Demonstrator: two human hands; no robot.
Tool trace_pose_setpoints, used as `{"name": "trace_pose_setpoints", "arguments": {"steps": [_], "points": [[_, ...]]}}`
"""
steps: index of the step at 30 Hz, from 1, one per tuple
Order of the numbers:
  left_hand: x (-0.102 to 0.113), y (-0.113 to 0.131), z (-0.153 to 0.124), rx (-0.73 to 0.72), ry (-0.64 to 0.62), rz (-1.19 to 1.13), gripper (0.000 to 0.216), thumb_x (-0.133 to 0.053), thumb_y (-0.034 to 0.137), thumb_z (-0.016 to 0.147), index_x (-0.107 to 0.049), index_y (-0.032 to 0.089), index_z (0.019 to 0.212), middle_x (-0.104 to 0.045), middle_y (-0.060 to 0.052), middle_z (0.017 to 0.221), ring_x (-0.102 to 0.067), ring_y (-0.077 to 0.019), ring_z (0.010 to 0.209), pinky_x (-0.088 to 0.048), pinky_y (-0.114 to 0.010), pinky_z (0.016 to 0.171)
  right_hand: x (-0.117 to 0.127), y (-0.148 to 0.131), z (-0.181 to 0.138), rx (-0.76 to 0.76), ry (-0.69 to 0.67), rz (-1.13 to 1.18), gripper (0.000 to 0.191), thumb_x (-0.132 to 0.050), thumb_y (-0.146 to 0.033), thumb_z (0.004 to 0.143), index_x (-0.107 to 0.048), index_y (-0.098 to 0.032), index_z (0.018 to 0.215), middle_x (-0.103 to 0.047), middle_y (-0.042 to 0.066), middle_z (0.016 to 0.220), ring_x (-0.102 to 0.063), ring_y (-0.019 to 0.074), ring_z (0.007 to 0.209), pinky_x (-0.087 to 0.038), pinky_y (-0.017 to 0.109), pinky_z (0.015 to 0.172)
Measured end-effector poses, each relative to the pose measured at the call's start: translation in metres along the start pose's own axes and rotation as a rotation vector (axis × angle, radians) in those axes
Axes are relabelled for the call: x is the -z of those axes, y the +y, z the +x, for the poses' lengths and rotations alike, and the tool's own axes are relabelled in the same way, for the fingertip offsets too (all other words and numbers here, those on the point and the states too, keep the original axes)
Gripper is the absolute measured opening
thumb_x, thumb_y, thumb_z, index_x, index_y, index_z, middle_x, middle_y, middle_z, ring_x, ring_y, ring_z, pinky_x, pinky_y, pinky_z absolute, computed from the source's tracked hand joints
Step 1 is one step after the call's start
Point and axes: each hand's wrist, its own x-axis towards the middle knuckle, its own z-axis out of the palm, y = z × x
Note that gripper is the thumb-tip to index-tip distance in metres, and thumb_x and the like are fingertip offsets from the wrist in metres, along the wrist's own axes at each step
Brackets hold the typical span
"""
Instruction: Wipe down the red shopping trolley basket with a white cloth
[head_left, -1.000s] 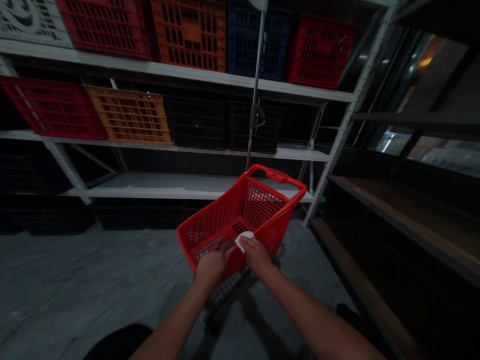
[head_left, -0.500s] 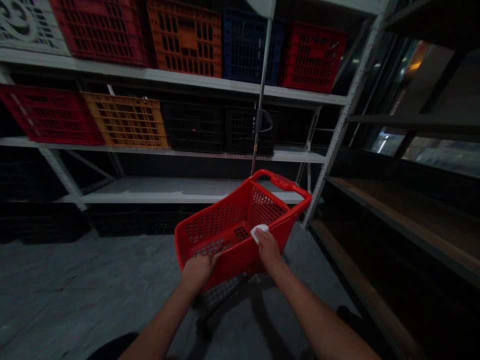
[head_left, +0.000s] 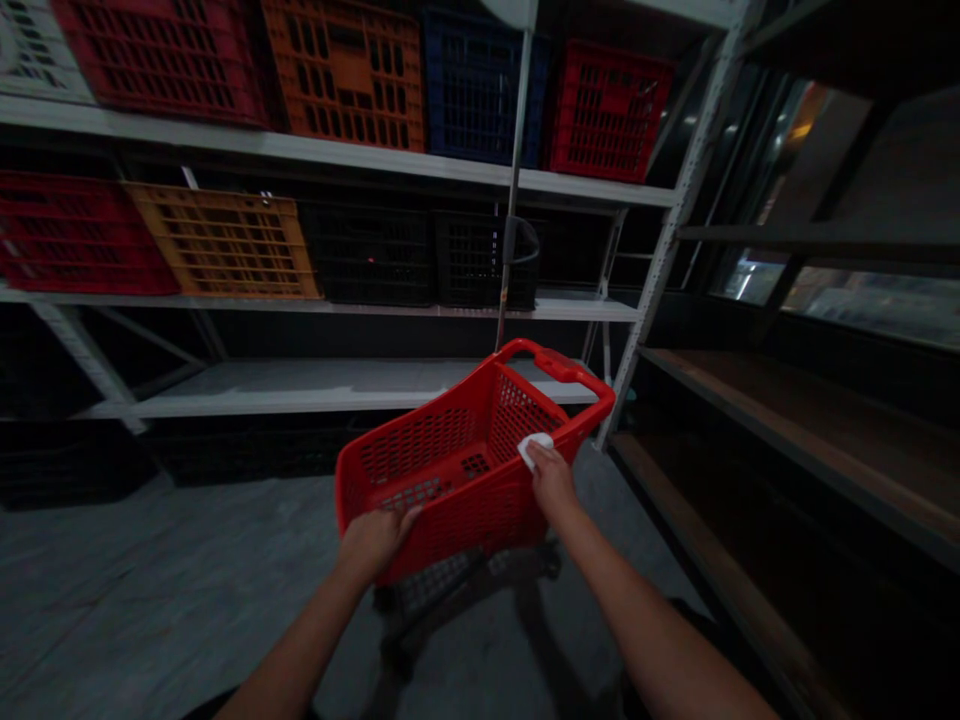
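Note:
A red plastic shopping cart (head_left: 457, 535) stands before me, its handle toward the back right and a pole rising behind it. My left hand (head_left: 375, 540) grips the near rim by the front corner, fingers curled over the edge. On the same rim, closer to the handle, my right hand (head_left: 553, 478) presses a white cloth (head_left: 535, 450) that is folded small; it could also be a paper wipe. Part of the cloth is hidden under my fingers. Through the basket's lattice floor, nothing is seen lying inside.
Behind the cart runs a white metal shelf rack (head_left: 360, 398) bearing crates, among them an orange crate (head_left: 352, 75), a blue crate (head_left: 484, 90) and a yellow crate (head_left: 232, 245). Wooden shelves (head_left: 810, 430) line the right side. Grey concrete floor (head_left: 225, 570) lies at left.
My right hand has slid the white cloth along the near rim toward the handle. My left hand keeps its hold on the rim. The view has shifted slightly.

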Motion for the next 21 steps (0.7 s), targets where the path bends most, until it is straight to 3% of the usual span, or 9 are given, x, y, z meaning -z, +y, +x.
{"name": "trace_pose_setpoints", "arguments": {"steps": [4,6,8,13,15,18,21], "points": [[0.001,-0.005,0.002,-0.038,-0.014,0.009,0.068,-0.006,0.053,0.086,-0.063,0.017,0.089,-0.068,-0.012,0.077,-0.064,-0.0238,0.077,-0.045,-0.033,0.067,-0.026,-0.03,-0.011,0.116,-0.109,0.037,0.05,-0.041,0.003,0.067,-0.061,-0.012,0.11,-0.06,0.011,0.115,-0.053,0.0194,0.108,-0.039,0.035,0.098],[0.001,-0.011,0.004,-0.051,-0.015,0.009,0.066,-0.007,0.053,0.086,-0.062,0.018,0.088,-0.068,-0.011,0.076,-0.064,-0.0227,0.077,-0.045,-0.032,0.067,-0.024,-0.03,-0.01,0.163,-0.123,0.039,0.051,-0.04,0.003,0.067,-0.061,-0.013,0.111,-0.06,0.01,0.115,-0.053,0.0184,0.108,-0.039,0.034,0.098],[0.001,-0.018,0.006,-0.061,-0.017,0.005,0.065,-0.008,0.054,0.086,-0.062,0.019,0.086,-0.067,-0.01,0.076,-0.064,-0.0217,0.076,-0.045,-0.031,0.067,-0.008,-0.017,-0.003,0.151,-0.098,0.02,0.051,-0.04,0.004,0.067,-0.062,-0.015,0.109,-0.062,0.009,0.112,-0.055,0.0181,0.106,-0.041,0.035,0.096],[0.003,-0.039,0.01,-0.063,-0.04,-0.026,0.061,-0.012,0.053,0.086,-0.063,0.02,0.084,-0.068,-0.01,0.078,-0.063,-0.0223,0.078,-0.044,-0.031,0.068,0.056,0.039,0.019,-0.038,0.14,-0.101,0.049,-0.039,0.003,0.066,-0.064,-0.014,0.105,-0.063,0.009,0.11,-0.056,0.0198,0.103,-0.042,0.038,0.094],[0.007,-0.041,0.012,-0.039,-0.052,-0.039,0.061,-0.013,0.054,0.085,-0.064,0.02,0.083,-0.068,-0.011,0.081,-0.063,-0.0234,0.081,-0.044,-0.032,0.069,0.07,0.05,0.023,-0.072,0.176,-0.123,0.048,-0.039,0.003,0.066,-0.064,-0.012,0.104,-0.063,0.01,0.11,-0.057,0.0206,0.103,-0.042,0.038,0.094],[0.016,-0.022,0.02,-0.02,-0.016,-0.077,0.064,-0.012,0.057,0.084,-0.064,0.02,0.086,-0.068,-0.011,0.083,-0.063,-0.0234,0.082,-0.044,-0.032,0.07,0.065,0.041,0.023,-0.06,0.134,-0.128,0.047,-0.04,0.003,0.066,-0.065,-0.011,0.104,-0.063,0.011,0.11,-0.057,0.0213,0.102,-0.041,0.037,0.095],[0.024,0.021,0.033,-0.07,0.05,-0.124,0.059,-0.012,0.055,0.086,-0.06,0.021,0.096,-0.068,-0.009,0.087,-0.062,-0.0197,0.085,-0.043,-0.029,0.072,0.04,0.014,0.019,-0.016,0.055,-0.1,0.049,-0.04,0.003,0.066,-0.065,-0.015,0.104,-0.063,0.009,0.109,-0.057,0.0203,0.102,-0.041,0.037,0.095]]}}
